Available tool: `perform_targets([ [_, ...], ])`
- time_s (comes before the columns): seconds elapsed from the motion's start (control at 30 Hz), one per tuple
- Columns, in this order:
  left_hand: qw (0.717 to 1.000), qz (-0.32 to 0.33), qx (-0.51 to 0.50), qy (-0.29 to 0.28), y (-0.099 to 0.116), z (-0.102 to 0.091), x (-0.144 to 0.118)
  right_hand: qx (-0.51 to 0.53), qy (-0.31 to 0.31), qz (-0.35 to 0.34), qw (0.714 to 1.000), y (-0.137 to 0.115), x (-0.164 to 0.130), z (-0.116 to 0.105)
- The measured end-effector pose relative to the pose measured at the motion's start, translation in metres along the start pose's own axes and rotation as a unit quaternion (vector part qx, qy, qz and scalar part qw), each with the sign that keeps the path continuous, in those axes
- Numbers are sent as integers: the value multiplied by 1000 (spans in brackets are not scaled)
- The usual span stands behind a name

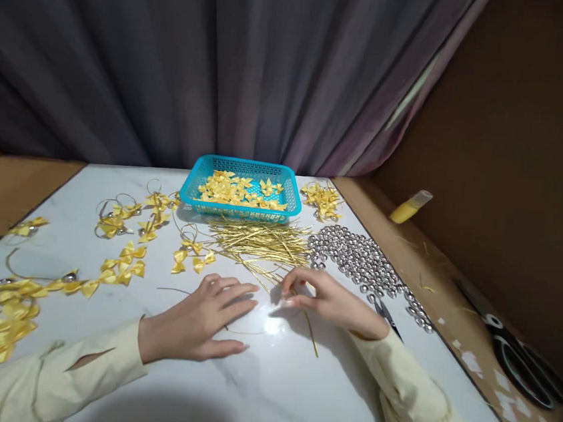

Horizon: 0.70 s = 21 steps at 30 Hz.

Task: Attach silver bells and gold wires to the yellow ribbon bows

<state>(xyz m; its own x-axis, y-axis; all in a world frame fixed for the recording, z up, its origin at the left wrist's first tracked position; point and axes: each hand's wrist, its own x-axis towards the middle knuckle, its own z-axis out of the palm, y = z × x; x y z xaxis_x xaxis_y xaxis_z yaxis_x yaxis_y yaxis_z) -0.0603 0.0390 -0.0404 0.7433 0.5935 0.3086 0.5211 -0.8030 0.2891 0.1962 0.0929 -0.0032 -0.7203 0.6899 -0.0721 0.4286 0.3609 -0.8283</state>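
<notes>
Both hands rest low on the white marble-patterned table [292,400]; the left hand [199,323] lies flat, palm down, fingers spread and released, holding nothing, its fingertips pointing toward the right hand; the right hand [325,299] is curled, thumb and fingers pinched on the upper end of a thin gold wire strip [310,328]. That strip runs with its long axis from the pinch down toward the person, slanting a little to the person's right, its free end lying on the table just beside the right cuff.

Small dark snips [388,316] lie just beyond the right wrist, tips pointing toward the person's right. Farther on, a loose bundle of gold strips [258,242] lies mostly crosswise, left to right; a bed of silver bells [361,260] sits to its right; yellow ribbon bows [125,265] with wire loops are scattered to the left. Behind the bundle stands a turquoise plastic basket [188,188] holding more bows, its long side crosswise. Large black scissors [521,364] lie on the brown board at far right; a yellow tube [410,208] lies near the wall; a grey curtain [201,61] hangs behind.

No writing or label can be read on anything.
</notes>
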Motion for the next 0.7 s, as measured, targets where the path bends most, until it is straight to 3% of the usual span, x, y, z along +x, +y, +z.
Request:
perform_targets([
  [0.13,997,32,7,-71,0,-2,5,-139,-48,3,989,9,-17,-34],
  [0.23,996,46,8,-77,0,-3,6,-160,-85,20,983,17,-20,-36],
  [0.43,996,49,12,-68,1,-1,5,-123,-92,32,988,26,-9,-18],
  [0.7,995,50,31,-81,-3,1,3,4,-116,74,990,12,-16,-33],
])
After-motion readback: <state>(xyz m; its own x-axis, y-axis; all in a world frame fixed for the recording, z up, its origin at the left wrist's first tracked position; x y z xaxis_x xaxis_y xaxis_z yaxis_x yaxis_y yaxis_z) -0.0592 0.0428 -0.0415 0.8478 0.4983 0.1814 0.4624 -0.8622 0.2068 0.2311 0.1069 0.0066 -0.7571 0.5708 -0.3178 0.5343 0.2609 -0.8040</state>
